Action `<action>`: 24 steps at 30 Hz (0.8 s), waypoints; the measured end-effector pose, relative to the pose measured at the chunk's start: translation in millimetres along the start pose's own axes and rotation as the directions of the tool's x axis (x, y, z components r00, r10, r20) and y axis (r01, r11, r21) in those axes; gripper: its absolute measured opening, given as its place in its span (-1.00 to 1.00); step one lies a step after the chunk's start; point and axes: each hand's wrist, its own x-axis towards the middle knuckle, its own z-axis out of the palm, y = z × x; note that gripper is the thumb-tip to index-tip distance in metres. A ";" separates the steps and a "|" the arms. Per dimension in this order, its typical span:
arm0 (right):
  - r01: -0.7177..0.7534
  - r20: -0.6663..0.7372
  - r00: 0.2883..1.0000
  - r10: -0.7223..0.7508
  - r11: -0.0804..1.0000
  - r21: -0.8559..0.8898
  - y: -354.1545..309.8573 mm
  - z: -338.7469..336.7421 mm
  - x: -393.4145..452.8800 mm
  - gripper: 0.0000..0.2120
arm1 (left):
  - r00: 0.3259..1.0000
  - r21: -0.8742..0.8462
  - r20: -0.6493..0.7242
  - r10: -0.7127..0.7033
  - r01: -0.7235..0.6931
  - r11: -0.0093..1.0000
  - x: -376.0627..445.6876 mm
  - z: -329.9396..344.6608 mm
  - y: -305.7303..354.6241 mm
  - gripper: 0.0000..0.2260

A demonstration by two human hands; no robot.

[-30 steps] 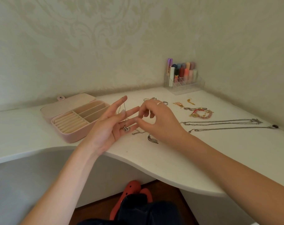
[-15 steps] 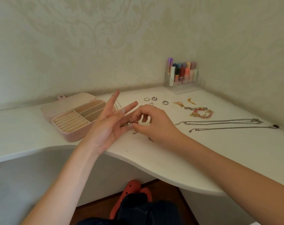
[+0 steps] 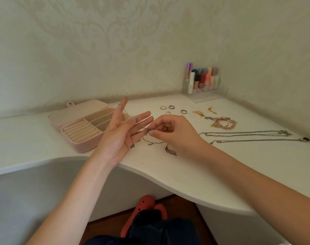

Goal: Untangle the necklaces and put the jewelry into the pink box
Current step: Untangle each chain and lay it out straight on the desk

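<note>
Your left hand (image 3: 119,137) raised, fingers spread straight, thin chain (image 3: 127,114) draped over them. Your right hand (image 3: 170,132) pinches chain's pendant (image 3: 148,131) at left fingertips. Open pink jewelry box (image 3: 83,128) near desk's left front edge; two untangled necklaces (image 3: 248,136) toward right edge.

right hand (image 3: 175,132) pinches a tangled necklace (image 3: 148,131) draped over the spread left hand (image 3: 120,137) beside the pink box (image 3: 83,128).
</note>
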 end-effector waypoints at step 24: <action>-0.069 -0.124 0.989 0.081 0.993 0.094 -4.5 -8.7 1.9 -0.95 | 0.999 0.321 0.005 0.046 -0.045 0.946 -2.1 3.7 -8.0 -0.17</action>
